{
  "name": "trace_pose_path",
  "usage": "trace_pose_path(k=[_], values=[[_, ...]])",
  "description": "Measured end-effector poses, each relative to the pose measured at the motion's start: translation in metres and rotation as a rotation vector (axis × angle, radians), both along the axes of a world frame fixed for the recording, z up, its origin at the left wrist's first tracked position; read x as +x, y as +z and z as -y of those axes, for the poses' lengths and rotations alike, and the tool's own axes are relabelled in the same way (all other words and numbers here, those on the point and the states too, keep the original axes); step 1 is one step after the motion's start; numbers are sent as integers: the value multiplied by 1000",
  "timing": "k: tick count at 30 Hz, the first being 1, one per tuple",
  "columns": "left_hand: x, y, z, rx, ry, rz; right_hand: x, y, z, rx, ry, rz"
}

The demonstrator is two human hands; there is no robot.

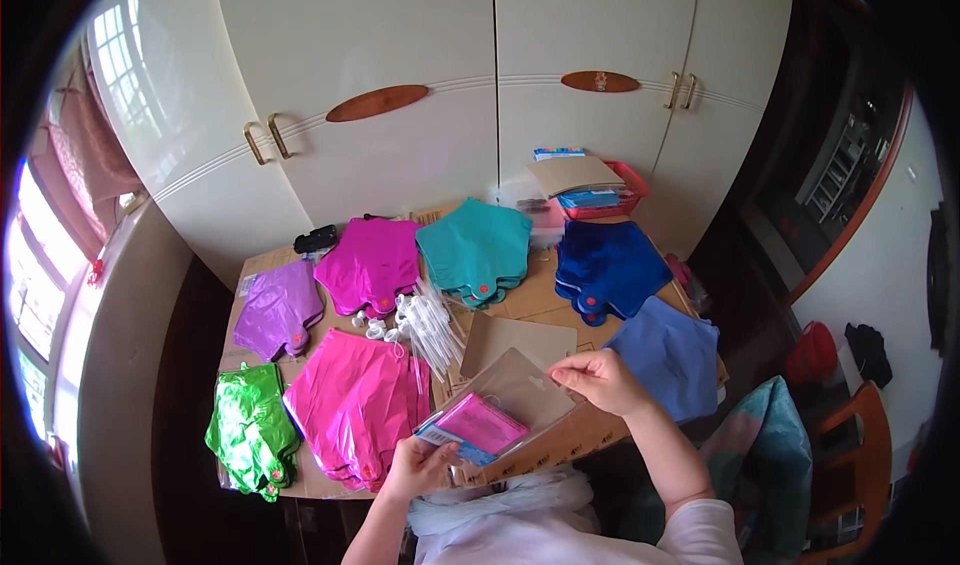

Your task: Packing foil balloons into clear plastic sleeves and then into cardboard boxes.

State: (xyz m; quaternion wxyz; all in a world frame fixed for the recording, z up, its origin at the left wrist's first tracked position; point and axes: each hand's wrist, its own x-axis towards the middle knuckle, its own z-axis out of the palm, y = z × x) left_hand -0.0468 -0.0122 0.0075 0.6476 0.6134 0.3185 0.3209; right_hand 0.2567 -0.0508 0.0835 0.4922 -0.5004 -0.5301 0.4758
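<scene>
A clear plastic bag (528,390) is held tilted over the table's near edge. Folded pink foil (484,423) and a printed blue card (476,453) lie in its lower part. My left hand (412,467) is closed on the bag's lower left corner, thumb on top. At the opposite end, my right hand (600,380) pinches the bag's upper edge between thumb and fingers. Just beyond the bag is a flat brown cardboard piece (505,341). A bundle of white plastic sticks (428,327) and several small white ribbon rolls (374,329) sit left of it.
Flat foil balloons in stacks surround the cardboard-covered table: green (250,425), hot pink (350,400), purple (278,310), magenta (368,263), teal (475,250), dark blue (610,265) and light blue (665,355). A red basket (632,187) stands behind, before white cabinets (360,45). A wooden chair (860,455) stands right.
</scene>
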Motion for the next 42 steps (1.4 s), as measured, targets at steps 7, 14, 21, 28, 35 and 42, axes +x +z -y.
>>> trace_pose_path(k=[7,14,21,28,35,42], values=[[-9,3,-7,-62,-79,81,4,3,-7,-217,142,-215],[-13,1,-17,-92,-171,124,1,-1,-5,-229,137,-323],[-11,6,-19,-31,-175,34,-5,10,0,-137,48,-81],[-12,6,-19,-64,-148,26,3,20,1,-192,189,56],[-13,4,-21,-77,-179,112,3,14,2,-261,278,-216],[-11,-2,-19,-95,-135,163,6,-5,-1,-254,292,-447]])
